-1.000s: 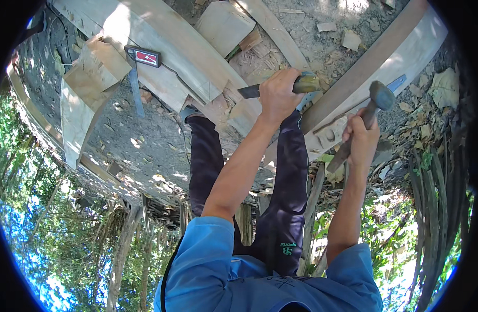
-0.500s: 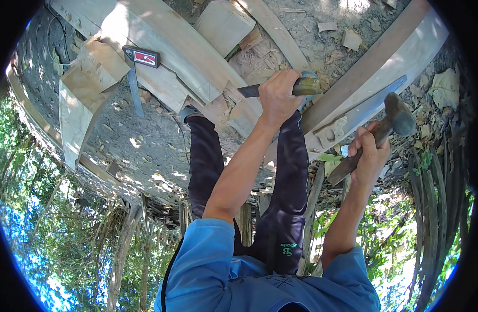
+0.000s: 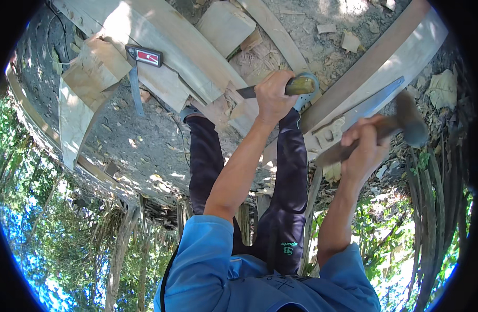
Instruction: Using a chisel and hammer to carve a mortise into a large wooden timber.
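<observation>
My left hand point(image 3: 274, 98) is closed round a chisel point(image 3: 302, 86), its yellowish handle end sticking out to the right. The chisel's dark blade points left, toward a cut notch in a long pale wooden beam point(image 3: 182, 44); whether its tip touches the wood is hard to tell. Out to the right, my right hand point(image 3: 364, 151) grips a hammer point(image 3: 389, 126) by its wooden handle. The hammer's head, smeared by motion, is on the far right, well apart from the chisel.
A handsaw point(image 3: 371, 102) lies on a plank point(image 3: 400, 57) at the right. On the left, a try square point(image 3: 145, 55) with a dark, red-centred stock rests by the beam near a wood block point(image 3: 96, 65). Offcuts and chips point(image 3: 350, 41) litter the ground.
The hammer has swung to a flatter angle, its head shifting right and slightly down. My left hand and the chisel have moved only a little to the left.
</observation>
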The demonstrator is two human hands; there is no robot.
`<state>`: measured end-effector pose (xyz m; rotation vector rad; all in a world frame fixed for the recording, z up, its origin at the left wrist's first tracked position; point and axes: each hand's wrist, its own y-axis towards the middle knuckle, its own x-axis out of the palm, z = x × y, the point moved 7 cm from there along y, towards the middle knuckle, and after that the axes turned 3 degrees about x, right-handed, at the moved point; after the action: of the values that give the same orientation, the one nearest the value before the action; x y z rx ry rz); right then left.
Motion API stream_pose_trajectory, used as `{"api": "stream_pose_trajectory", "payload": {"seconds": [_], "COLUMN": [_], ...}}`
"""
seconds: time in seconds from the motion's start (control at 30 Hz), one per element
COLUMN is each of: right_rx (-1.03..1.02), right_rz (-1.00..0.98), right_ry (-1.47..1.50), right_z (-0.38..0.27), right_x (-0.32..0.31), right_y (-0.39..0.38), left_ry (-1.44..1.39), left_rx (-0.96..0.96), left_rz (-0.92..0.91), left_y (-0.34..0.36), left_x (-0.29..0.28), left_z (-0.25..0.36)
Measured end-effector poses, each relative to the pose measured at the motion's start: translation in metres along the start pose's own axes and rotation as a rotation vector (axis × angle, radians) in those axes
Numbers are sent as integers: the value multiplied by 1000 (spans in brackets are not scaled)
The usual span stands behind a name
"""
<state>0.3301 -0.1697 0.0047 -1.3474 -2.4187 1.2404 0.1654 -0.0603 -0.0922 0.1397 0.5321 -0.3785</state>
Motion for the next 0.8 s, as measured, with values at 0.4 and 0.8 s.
{"api": "stream_pose_trajectory", "payload": {"seconds": [0.4, 0.8], "right_rx": [-20, 173], "right_rz": [49, -26], "right_ry": [74, -163], "right_z": [20, 22], "right_x": [4, -17], "right_y": [15, 19], "left_ry": [94, 47], "left_rx": [-48, 0], "left_rz": [-52, -147], "left_y": [-2, 3], "left_x": [14, 1], "left_z": [1, 6]}}
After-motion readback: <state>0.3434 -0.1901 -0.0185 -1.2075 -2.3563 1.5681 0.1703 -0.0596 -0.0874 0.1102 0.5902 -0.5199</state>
